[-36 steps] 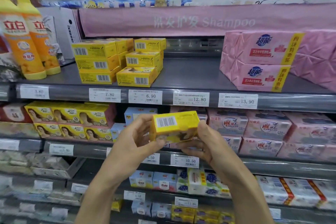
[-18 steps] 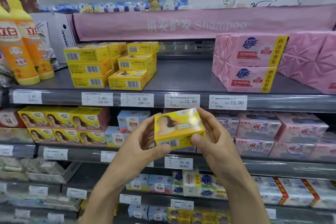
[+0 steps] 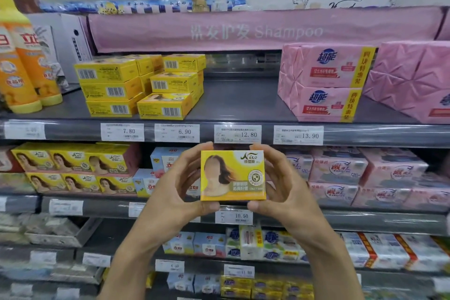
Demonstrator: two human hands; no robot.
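Before shelves, soap box (image 3: 233, 175) held upright at chest height, front face toward camera, likely for label reading. Pinched at side edges by left hand (image 3: 175, 192) and right hand (image 3: 287, 190); print kept uncovered.

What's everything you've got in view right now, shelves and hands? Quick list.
Shelves: several tiers, grey, across the view.
Held box: one, yellow, front facing the camera, before the second tier.
Stacked boxes: several, yellow, top tier, left of centre.
Bottles: two, orange, top tier, far left.
Wrapped packs: at least three, pink, top tier, right.
Banner: one, pink, behind the top tier.
Price tags: many, white, on the shelf edges.
Portrait boxes: several, yellow, second tier, left.
Small packs: several, pink, second tier, right.
Left hand: grips the held box's left side.
Right hand: grips its right side.
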